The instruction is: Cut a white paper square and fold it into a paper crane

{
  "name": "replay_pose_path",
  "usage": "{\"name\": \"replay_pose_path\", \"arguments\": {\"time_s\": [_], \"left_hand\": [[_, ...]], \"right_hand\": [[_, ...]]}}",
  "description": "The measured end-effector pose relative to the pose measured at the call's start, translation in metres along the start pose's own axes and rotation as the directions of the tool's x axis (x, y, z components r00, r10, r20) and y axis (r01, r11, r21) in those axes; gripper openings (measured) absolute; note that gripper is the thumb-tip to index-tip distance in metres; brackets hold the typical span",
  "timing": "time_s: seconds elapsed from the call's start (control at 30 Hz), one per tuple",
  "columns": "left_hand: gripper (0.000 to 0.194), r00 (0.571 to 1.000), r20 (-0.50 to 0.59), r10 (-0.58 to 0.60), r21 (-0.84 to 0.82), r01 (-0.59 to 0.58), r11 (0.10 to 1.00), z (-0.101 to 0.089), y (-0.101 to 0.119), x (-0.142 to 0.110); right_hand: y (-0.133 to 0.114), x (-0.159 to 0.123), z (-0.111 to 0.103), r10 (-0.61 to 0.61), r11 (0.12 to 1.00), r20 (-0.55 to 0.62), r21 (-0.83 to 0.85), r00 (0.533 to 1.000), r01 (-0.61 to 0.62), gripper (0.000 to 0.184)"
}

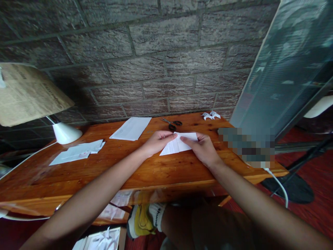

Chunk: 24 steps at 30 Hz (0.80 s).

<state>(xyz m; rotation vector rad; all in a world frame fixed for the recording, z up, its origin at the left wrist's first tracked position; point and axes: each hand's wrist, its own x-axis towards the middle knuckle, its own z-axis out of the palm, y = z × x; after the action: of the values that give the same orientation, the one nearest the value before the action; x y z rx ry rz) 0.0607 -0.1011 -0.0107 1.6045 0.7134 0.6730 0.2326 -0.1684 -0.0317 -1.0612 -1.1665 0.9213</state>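
Observation:
Between my two hands is a folded sheet of white paper (pixel 177 146), held just above the wooden table. My left hand (pixel 158 143) pinches its upper left edge, thumb on top. On the right side, my right hand (pixel 204 147) grips the paper with the thumb pressed on its face and the fingers behind, partly hidden. A pair of black-handled scissors (pixel 173 124) lies just beyond the paper. Farther back on the right sit small folded paper shapes (pixel 211 115).
A stack of white paper (pixel 131 128) and some loose sheets (pixel 78 152) lie on the table (pixel 117 180) to the left, near a lamp (pixel 66 133). A blurred-out object (pixel 246 146) with a white cable is at right. An open box (pixel 104 239) of folded paper stands below.

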Motion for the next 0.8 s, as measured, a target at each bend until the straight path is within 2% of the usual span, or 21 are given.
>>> {"name": "replay_pose_path", "arguments": {"time_s": [0.1,0.2,0.27,0.43,0.6,0.7,0.8], "left_hand": [[0.043,1.000,-0.011,0.008,-0.041,-0.009,0.999,0.003,0.002,0.000],[0.042,0.999,-0.032,0.017,-0.089,-0.020,0.996,0.004,0.003,0.001],[0.042,0.999,-0.044,0.022,-0.126,-0.027,0.992,0.003,0.002,0.002],[0.037,0.994,-0.091,0.064,-0.154,-0.077,0.985,0.002,0.000,0.004],[0.034,0.986,-0.150,0.074,-0.160,-0.098,0.982,0.002,0.001,0.003],[0.031,0.988,-0.138,0.064,-0.206,-0.091,0.974,0.003,0.001,0.004],[0.026,0.990,-0.134,0.045,-0.297,-0.083,0.951,0.004,0.000,0.005]], "right_hand": [[0.000,-0.001,-0.001,-0.146,0.981,0.036,-0.123,0.989,0.150,0.027],[0.000,-0.002,-0.002,-0.308,0.912,0.100,-0.251,0.946,0.324,0.026],[-0.001,-0.004,-0.002,-0.359,0.871,0.141,-0.306,0.923,0.385,0.030],[-0.003,-0.009,0.001,-0.338,0.868,0.197,-0.313,0.920,0.386,0.034],[-0.006,-0.012,0.006,-0.325,0.835,0.093,-0.438,0.941,0.332,0.029],[-0.008,-0.014,0.006,-0.379,0.805,0.099,-0.456,0.920,0.380,0.033],[-0.011,-0.014,0.004,-0.449,0.747,0.175,-0.464,0.876,0.476,0.044]]}}
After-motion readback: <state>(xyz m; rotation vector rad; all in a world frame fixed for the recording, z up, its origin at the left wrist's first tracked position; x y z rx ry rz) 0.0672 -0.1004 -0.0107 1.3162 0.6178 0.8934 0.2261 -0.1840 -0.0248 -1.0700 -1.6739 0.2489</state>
